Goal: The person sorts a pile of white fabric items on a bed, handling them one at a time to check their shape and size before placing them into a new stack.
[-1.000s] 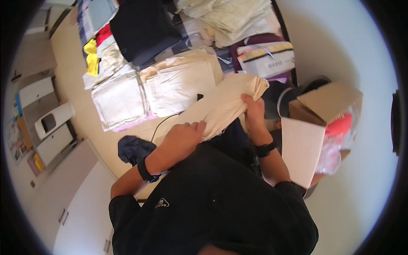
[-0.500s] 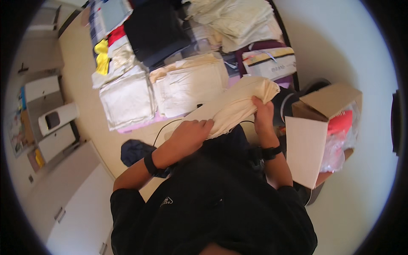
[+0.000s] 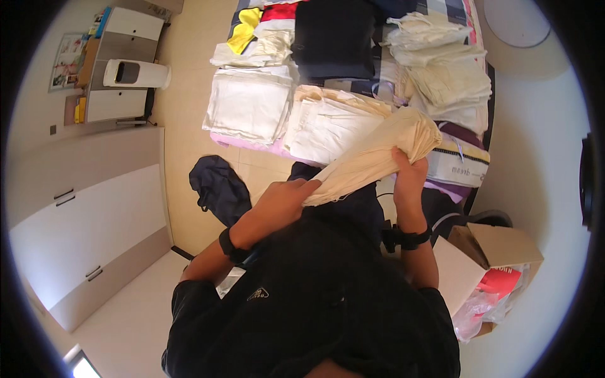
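Observation:
I hold a folded cream cloth [image 3: 378, 154] between both hands, in front of my chest and over the near edge of a bed. My left hand [image 3: 287, 196] grips its near end. My right hand [image 3: 409, 173] clasps the far, thicker end. Just beyond the cloth lie two stacks of folded pale fabric, a cream stack [image 3: 328, 120] and a white stack [image 3: 247, 104]. Both wrists wear dark bands.
A dark folded garment [image 3: 334, 38] and more cream piles [image 3: 450, 82] lie farther on the bed. A dark bag [image 3: 217, 186] sits on the floor at left. An open cardboard box [image 3: 498, 249] with red contents stands at right. White cabinets [image 3: 94, 220] line the left wall.
The view has swung so the bed and its stacks sit higher and more central. Both hands keep hold of the cream cloth, which is now raised slightly toward the bed.

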`<state>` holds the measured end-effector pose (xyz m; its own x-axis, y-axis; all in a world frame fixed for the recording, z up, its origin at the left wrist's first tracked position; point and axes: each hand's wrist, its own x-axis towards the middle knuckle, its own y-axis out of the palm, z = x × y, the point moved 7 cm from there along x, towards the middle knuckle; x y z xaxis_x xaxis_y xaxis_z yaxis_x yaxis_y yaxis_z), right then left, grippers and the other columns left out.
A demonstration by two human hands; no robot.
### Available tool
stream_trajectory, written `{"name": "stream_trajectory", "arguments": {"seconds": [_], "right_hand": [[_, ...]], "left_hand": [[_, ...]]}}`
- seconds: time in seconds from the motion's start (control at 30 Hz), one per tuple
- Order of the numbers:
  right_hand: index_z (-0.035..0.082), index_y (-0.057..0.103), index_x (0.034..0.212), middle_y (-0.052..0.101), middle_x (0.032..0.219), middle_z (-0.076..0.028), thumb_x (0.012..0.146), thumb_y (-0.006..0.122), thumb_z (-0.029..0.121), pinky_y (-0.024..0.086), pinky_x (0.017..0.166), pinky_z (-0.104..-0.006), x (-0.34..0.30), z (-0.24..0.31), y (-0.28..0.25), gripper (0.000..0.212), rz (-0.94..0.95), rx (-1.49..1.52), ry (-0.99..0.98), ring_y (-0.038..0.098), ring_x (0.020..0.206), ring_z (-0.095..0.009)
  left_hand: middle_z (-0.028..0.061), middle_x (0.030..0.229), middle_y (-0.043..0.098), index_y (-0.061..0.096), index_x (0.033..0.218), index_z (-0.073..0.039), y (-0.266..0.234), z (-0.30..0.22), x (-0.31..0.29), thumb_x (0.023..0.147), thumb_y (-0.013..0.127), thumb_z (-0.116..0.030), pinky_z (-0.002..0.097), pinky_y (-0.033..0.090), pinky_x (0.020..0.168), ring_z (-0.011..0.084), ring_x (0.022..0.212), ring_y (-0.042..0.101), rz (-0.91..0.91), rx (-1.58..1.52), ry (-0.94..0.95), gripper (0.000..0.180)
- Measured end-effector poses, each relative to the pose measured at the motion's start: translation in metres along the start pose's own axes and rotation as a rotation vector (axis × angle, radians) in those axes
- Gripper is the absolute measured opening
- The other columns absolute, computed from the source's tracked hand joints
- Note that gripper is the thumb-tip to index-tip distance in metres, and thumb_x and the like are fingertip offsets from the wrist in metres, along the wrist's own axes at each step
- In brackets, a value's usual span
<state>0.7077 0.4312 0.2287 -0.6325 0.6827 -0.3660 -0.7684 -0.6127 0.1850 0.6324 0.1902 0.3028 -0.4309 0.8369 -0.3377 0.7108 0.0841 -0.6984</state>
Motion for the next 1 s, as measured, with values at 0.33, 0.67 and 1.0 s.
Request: {"name": "stream_trajectory", "arguments": {"seconds": [0.33,0.67,1.0], "right_hand": [[-0.005,0.057,0.117,0.061,0.113,-0.008,0.085,0.061,0.002,0.045,0.089,-0.0279,-0.005,-0.05,0.181,0.033,0.072,-0.228,0.017,0.059,0.101,-0.016],[-0.005,0.061,0.111,0.066,0.105,-0.006,0.084,0.061,0.001,0.046,0.085,-0.0283,-0.039,-0.056,0.287,0.027,-0.03,-0.169,-0.072,0.059,0.096,-0.015],[-0.003,0.061,0.113,0.064,0.105,-0.003,0.084,0.059,0.0,0.046,0.084,-0.0266,-0.078,-0.045,0.243,0.029,-0.291,-0.183,-0.143,0.06,0.095,-0.013]], "left_hand": [[0.0163,0.097,0.065,0.058,0.118,-0.004,-0.071,0.165,-0.064,0.064,0.06,0.002,0.0413,0.052,0.071,0.036,0.082,0.064,-0.205,-0.146,-0.013,0.055],[0.0103,0.089,0.059,0.058,0.109,-0.005,-0.142,0.259,-0.094,0.067,0.06,0.002,0.0402,0.052,0.068,0.0308,0.087,0.061,-0.135,-0.053,0.102,0.043],[0.011,0.091,0.056,0.056,0.108,-0.003,-0.145,0.256,-0.058,0.063,0.063,0.005,0.0388,0.05,0.07,0.0309,0.089,0.057,-0.032,-0.067,0.379,0.046]]}}
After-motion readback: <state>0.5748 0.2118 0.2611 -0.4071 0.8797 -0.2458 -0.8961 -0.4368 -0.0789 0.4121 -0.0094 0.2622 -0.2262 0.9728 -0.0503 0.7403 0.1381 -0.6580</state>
